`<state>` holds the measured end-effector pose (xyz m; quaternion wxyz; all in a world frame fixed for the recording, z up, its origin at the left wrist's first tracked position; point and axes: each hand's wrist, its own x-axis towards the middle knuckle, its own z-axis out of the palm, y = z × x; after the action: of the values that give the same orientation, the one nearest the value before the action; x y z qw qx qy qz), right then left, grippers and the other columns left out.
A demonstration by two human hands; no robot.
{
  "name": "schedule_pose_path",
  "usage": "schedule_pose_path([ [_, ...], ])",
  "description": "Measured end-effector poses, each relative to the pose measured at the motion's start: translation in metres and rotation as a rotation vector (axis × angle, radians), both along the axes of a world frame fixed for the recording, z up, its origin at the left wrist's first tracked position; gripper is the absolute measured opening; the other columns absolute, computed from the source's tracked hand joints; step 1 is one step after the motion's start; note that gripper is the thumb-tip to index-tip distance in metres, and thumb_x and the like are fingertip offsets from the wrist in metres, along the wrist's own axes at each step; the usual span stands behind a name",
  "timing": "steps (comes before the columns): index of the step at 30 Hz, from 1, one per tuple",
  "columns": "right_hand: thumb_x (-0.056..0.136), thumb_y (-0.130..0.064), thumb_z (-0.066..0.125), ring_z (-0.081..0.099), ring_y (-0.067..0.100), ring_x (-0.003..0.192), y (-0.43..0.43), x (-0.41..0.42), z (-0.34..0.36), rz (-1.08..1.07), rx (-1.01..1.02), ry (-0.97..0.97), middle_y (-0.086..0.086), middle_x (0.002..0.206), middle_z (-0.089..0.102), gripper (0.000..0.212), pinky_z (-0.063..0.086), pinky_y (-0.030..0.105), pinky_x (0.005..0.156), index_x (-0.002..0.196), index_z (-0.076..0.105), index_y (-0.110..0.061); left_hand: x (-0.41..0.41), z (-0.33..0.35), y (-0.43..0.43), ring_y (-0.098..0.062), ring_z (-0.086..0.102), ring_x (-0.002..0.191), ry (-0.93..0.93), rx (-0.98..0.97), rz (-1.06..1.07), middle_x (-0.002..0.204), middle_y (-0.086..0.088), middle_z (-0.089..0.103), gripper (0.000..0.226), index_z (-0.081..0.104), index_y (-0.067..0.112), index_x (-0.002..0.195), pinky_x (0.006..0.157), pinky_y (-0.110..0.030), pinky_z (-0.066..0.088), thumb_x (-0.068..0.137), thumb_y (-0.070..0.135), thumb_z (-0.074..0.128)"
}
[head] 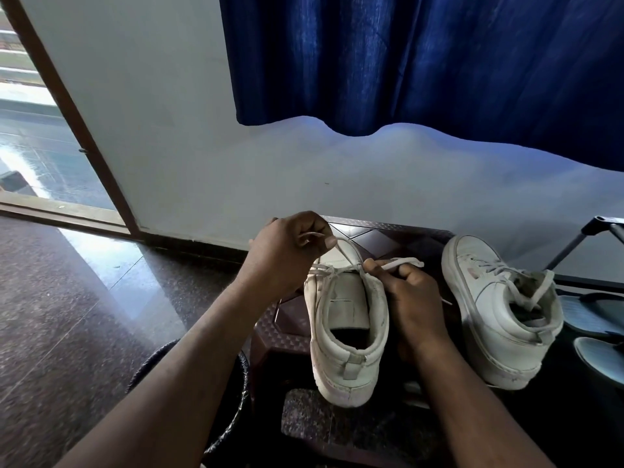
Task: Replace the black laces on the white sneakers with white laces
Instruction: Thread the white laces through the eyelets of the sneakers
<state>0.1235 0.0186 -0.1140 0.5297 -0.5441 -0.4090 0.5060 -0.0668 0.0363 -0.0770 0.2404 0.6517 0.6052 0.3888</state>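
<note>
Two bare forearms [189,383] enter from the bottom edge, elbows cut off. Between them a white sneaker [347,336] stands heel-first toward the camera on a brown patterned stool [371,231]; its toe and most eyelets are hidden behind the hands. Left hand [287,251] raised over the tongue, fingers curled, thumb and forefinger clamped on a loop of white lace [342,253]. Right hand [408,298] lies against the sneaker's right collar, fingertips pinched on the other strand, flat lace end poking out past them. The two strands cross just above the tongue. Second sneaker [499,315] sits just to the right, tilted, white lace threaded and loose; its support is too dark to make out. Dark round container [236,410] lower left, largely covered by the left forearm. Blue sandals [594,315] cut off at the right edge. Blue curtain [422,62] hangs behind
</note>
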Motion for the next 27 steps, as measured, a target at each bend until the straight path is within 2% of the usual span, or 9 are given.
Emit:
schedule_pose_path([
  [4, 0.083, -0.035, 0.085, 0.069, 0.023, 0.076, 0.002, 0.003, -0.004, -0.024, 0.010, -0.079, 0.011, 0.082, 0.079, 0.025, 0.059, 0.058, 0.086, 0.081, 0.078, -0.011, -0.002, -0.001, 0.000, -0.012, 0.066, 0.081, 0.113, 0.097, 0.013, 0.075, 0.018, 0.069, 0.008, 0.067, 0.044, 0.090, 0.080, -0.043, 0.053, 0.086, 0.050, 0.069],
  [8, 0.074, -0.045, 0.085, 0.069, 0.025, 0.076, 0.002, 0.003, -0.005, -0.054, -0.008, -0.072, 0.011, 0.081, 0.078, 0.029, 0.058, 0.061, 0.087, 0.076, 0.078, -0.017, -0.005, 0.003, 0.002, -0.007, 0.059, 0.064, -0.315, 0.072, -0.027, 0.080, -0.008, 0.069, 0.009, 0.075, 0.023, 0.096, 0.057, -0.018, 0.045, 0.095, 0.014, 0.073],
  [10, 0.080, -0.038, 0.084, 0.070, 0.027, 0.078, 0.004, 0.004, -0.007, -0.076, -0.005, -0.074, 0.010, 0.081, 0.078, 0.020, 0.057, 0.061, 0.088, 0.073, 0.078, -0.020, -0.009, 0.003, 0.004, -0.017, 0.057, 0.073, -0.514, 0.047, -0.073, 0.079, -0.009, 0.064, 0.016, 0.074, 0.017, 0.101, 0.065, -0.024, 0.044, 0.095, 0.003, 0.070],
  [13, 0.075, -0.041, 0.083, 0.074, 0.035, 0.085, 0.005, 0.005, -0.009, -0.113, -0.002, -0.088, 0.008, 0.080, 0.078, 0.018, 0.058, 0.058, 0.089, 0.072, 0.078, -0.024, -0.012, 0.003, 0.003, -0.020, 0.055, 0.082, -0.613, 0.011, -0.117, 0.080, -0.003, 0.058, 0.027, 0.072, 0.014, 0.107, 0.077, -0.027, 0.045, 0.094, -0.009, 0.064],
  [16, 0.090, -0.027, 0.079, 0.072, 0.026, 0.072, 0.008, 0.008, -0.009, -0.225, 0.007, -0.077, 0.010, 0.078, 0.076, 0.021, 0.061, 0.042, 0.071, 0.080, 0.073, -0.010, -0.011, 0.003, 0.001, -0.012, 0.060, 0.078, -0.481, 0.010, -0.103, 0.082, -0.003, 0.061, 0.036, 0.073, 0.019, 0.102, 0.073, -0.024, 0.050, 0.091, -0.014, 0.063],
  [19, 0.099, -0.015, 0.068, 0.065, 0.010, 0.047, 0.009, 0.009, -0.003, -0.327, -0.034, 0.106, 0.012, 0.075, 0.068, 0.018, 0.050, 0.021, 0.046, 0.091, 0.066, 0.001, -0.005, -0.004, 0.005, -0.011, 0.061, 0.072, -0.253, 0.039, -0.026, 0.085, -0.004, 0.069, 0.039, 0.073, 0.035, 0.095, 0.070, -0.037, 0.054, 0.088, -0.003, 0.073],
  [23, 0.086, -0.050, 0.079, 0.062, 0.016, 0.062, 0.003, 0.005, -0.002, -0.094, -0.058, 0.008, 0.014, 0.074, 0.071, 0.054, 0.054, 0.036, 0.068, 0.083, 0.069, 0.003, 0.004, -0.003, 0.004, -0.009, 0.059, 0.069, -0.311, 0.054, -0.060, 0.077, 0.006, 0.068, 0.031, 0.073, 0.035, 0.093, 0.070, -0.033, 0.051, 0.086, 0.005, 0.078],
  [25, 0.086, -0.041, 0.082, 0.062, 0.019, 0.072, -0.001, 0.001, -0.004, -0.003, -0.054, -0.006, 0.018, 0.082, 0.075, 0.046, 0.055, 0.041, 0.074, 0.088, 0.072, 0.004, 0.006, -0.002, 0.004, -0.001, 0.052, 0.061, -0.272, 0.057, -0.065, 0.069, 0.018, 0.063, 0.027, 0.073, 0.030, 0.095, 0.062, -0.018, 0.044, 0.087, 0.006, 0.079],
  [27, 0.088, -0.029, 0.082, 0.061, 0.018, 0.067, 0.002, 0.003, -0.002, -0.072, -0.013, -0.068, 0.014, 0.075, 0.075, 0.029, 0.053, 0.039, 0.069, 0.080, 0.074, -0.002, 0.007, -0.002, 0.002, 0.003, 0.050, 0.059, -0.202, 0.057, -0.052, 0.069, 0.020, 0.063, 0.026, 0.074, 0.028, 0.098, 0.060, -0.013, 0.041, 0.086, 0.005, 0.080],
])
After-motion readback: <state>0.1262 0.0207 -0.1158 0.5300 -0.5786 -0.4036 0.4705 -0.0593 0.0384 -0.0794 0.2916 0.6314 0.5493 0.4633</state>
